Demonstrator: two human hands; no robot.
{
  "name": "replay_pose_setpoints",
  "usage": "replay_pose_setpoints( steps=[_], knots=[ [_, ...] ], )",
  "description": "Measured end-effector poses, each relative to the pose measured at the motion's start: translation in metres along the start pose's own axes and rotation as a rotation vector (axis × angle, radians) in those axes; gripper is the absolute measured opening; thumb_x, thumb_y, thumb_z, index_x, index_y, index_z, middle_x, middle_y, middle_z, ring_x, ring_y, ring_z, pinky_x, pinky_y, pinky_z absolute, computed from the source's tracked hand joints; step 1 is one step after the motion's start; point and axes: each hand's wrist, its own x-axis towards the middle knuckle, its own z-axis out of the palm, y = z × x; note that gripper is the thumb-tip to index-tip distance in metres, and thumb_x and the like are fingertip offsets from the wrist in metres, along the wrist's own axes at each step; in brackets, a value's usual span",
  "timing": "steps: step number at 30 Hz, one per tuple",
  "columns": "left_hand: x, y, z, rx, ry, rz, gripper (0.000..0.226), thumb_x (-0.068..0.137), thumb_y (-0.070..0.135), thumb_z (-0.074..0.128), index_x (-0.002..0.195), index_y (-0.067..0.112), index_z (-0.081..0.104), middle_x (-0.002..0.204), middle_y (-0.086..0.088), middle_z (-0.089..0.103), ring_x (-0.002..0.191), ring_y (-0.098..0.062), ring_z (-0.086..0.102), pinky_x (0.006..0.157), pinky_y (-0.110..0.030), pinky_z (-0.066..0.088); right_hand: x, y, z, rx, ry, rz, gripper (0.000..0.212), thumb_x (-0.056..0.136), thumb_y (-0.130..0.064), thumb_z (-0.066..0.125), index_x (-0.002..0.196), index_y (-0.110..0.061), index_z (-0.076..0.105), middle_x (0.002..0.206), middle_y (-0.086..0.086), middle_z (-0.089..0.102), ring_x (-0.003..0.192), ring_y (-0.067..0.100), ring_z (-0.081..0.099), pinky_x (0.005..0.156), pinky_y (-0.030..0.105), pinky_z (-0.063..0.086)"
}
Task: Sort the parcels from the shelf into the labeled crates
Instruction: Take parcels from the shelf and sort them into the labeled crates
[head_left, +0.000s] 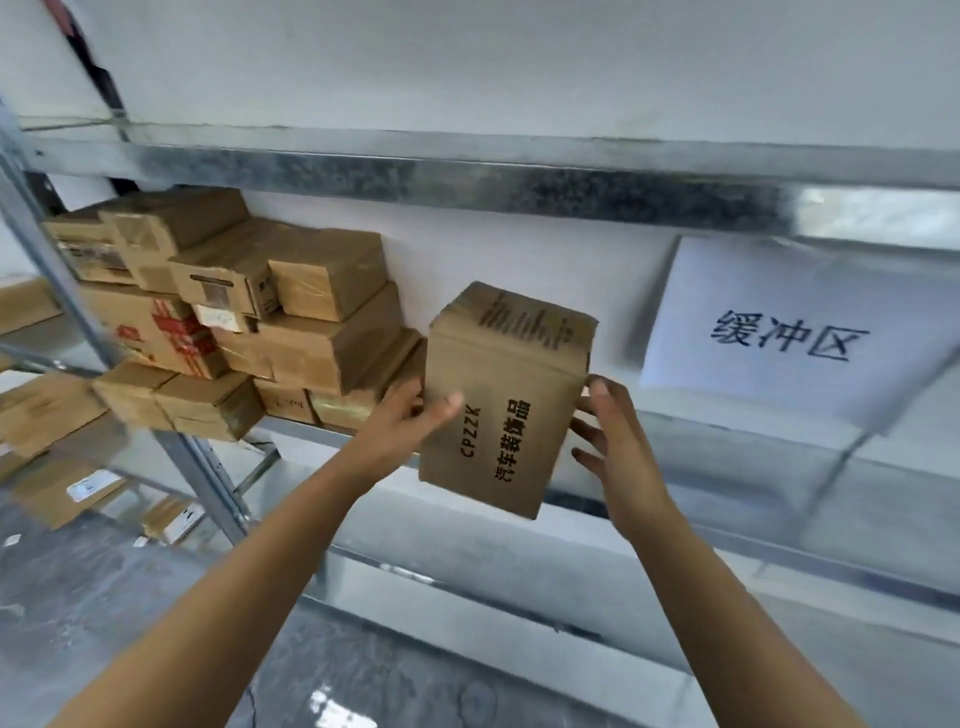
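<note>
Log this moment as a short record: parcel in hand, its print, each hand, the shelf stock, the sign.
held parcel: brown cardboard box, tilted, held in front of the shelf
print: "CPZZK" and 汽车装饰品 on the front face
left hand: grip on the parcel's left side, thumb across the front face
right hand: spread fingers against the parcel's right side
stacked parcels: piled at the left of the metal shelf
white sign: reads 缓冲区, right of the held parcel

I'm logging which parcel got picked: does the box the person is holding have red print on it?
No: the held box carries only black print, including CPZZK, while the red-printed box lies farther left.
</note>
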Motion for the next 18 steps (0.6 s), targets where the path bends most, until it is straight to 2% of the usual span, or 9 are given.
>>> replay_pose_setpoints(
  steps=[1, 4, 6, 10, 13, 15, 16, 17, 18],
  knots=[
    [-0.006, 0.001, 0.006, -0.142, -0.047, -0.015, 0.017, 0.089, 0.050, 0.047, 0.102, 0.039, 0.048, 0.113, 0.013, 0.053, 0.112, -0.014, 0.049, 0.096, -0.030, 0.040, -0.010, 0.000, -0.008, 0.015, 0.037, 0.017, 0.021, 0.096, -0.045, 0.032, 0.103, -0.035, 0.050, 0.108, -0.012, 0.058, 0.106, 0.011, 0.055, 0.096, 0.037, 0.041],
    [-0.019, 0.004, 0.032, -0.348, -0.126, -0.059, 0.049, 0.077, 0.063, 0.028, 0.114, 0.036, 0.047, 0.129, 0.005, 0.053, 0.123, -0.017, 0.048, 0.111, -0.038, 0.032, -0.042, 0.002, -0.036, 0.043, 0.165, 0.097, 0.037, 0.095, -0.049, 0.030, 0.109, -0.023, 0.053, 0.115, -0.002, 0.061, 0.114, 0.022, 0.055, 0.101, 0.045, 0.042],
    [-0.023, 0.006, 0.048, -0.411, -0.157, -0.063, 0.058, 0.079, 0.067, 0.027, 0.110, 0.029, 0.057, 0.120, 0.004, 0.062, 0.121, -0.017, 0.052, 0.111, -0.039, 0.032, -0.061, 0.004, -0.052, 0.058, 0.202, 0.120, 0.040, 0.094, -0.050, 0.035, 0.106, -0.018, 0.056, 0.109, -0.002, 0.063, 0.112, 0.023, 0.058, 0.099, 0.046, 0.045],
    [-0.034, 0.018, 0.081, -0.397, -0.261, -0.036, 0.061, 0.083, 0.067, 0.026, 0.103, 0.023, 0.064, 0.106, 0.001, 0.068, 0.109, -0.018, 0.059, 0.105, -0.038, 0.037, -0.096, 0.003, -0.087, 0.023, 0.241, 0.049, 0.025, 0.087, -0.043, 0.053, 0.093, -0.018, 0.054, 0.099, 0.001, 0.063, 0.103, 0.027, 0.059, 0.094, 0.043, 0.049],
    [-0.037, 0.029, 0.107, -0.430, -0.305, -0.038, 0.055, 0.086, 0.056, 0.025, 0.105, 0.019, 0.060, 0.099, 0.002, 0.066, 0.102, -0.017, 0.058, 0.091, -0.029, 0.045, -0.121, 0.001, -0.121, 0.030, 0.192, -0.047, 0.052, 0.069, -0.043, 0.073, 0.116, -0.032, 0.053, 0.112, -0.002, 0.062, 0.104, 0.020, 0.061, 0.088, 0.037, 0.052],
    [-0.043, 0.042, 0.128, -0.496, -0.340, -0.028, 0.057, 0.084, 0.059, 0.034, 0.113, 0.015, 0.057, 0.096, 0.000, 0.065, 0.097, -0.016, 0.059, 0.075, -0.023, 0.049, -0.139, -0.002, -0.149, 0.009, 0.151, -0.077, 0.063, 0.065, -0.045, 0.067, 0.125, -0.043, 0.048, 0.121, -0.005, 0.059, 0.108, 0.014, 0.061, 0.089, 0.037, 0.052],
    [-0.045, 0.046, 0.138, -0.516, -0.355, -0.030, 0.067, 0.078, 0.066, 0.044, 0.118, 0.013, 0.053, 0.094, 0.000, 0.065, 0.092, -0.016, 0.060, 0.069, -0.023, 0.051, -0.146, -0.003, -0.162, -0.014, 0.138, -0.080, 0.062, 0.065, -0.044, 0.065, 0.125, -0.045, 0.049, 0.124, -0.005, 0.058, 0.110, 0.014, 0.061, 0.091, 0.038, 0.051],
    [-0.047, 0.053, 0.153, -0.525, -0.379, -0.028, 0.077, 0.071, 0.072, 0.052, 0.119, 0.012, 0.051, 0.095, -0.001, 0.064, 0.088, -0.015, 0.062, 0.067, -0.024, 0.052, -0.156, -0.004, -0.177, -0.036, 0.143, -0.079, 0.060, 0.065, -0.042, 0.064, 0.124, -0.045, 0.051, 0.125, -0.005, 0.058, 0.111, 0.016, 0.061, 0.093, 0.041, 0.050],
    [-0.052, 0.060, 0.169, -0.517, -0.404, -0.016, 0.075, 0.069, 0.073, 0.053, 0.115, 0.014, 0.053, 0.099, -0.001, 0.063, 0.086, -0.014, 0.061, 0.070, -0.027, 0.052, -0.165, -0.004, -0.191, -0.046, 0.156, -0.076, 0.059, 0.066, -0.040, 0.064, 0.124, -0.043, 0.052, 0.125, -0.004, 0.058, 0.111, 0.018, 0.060, 0.095, 0.045, 0.049]
  ],
)
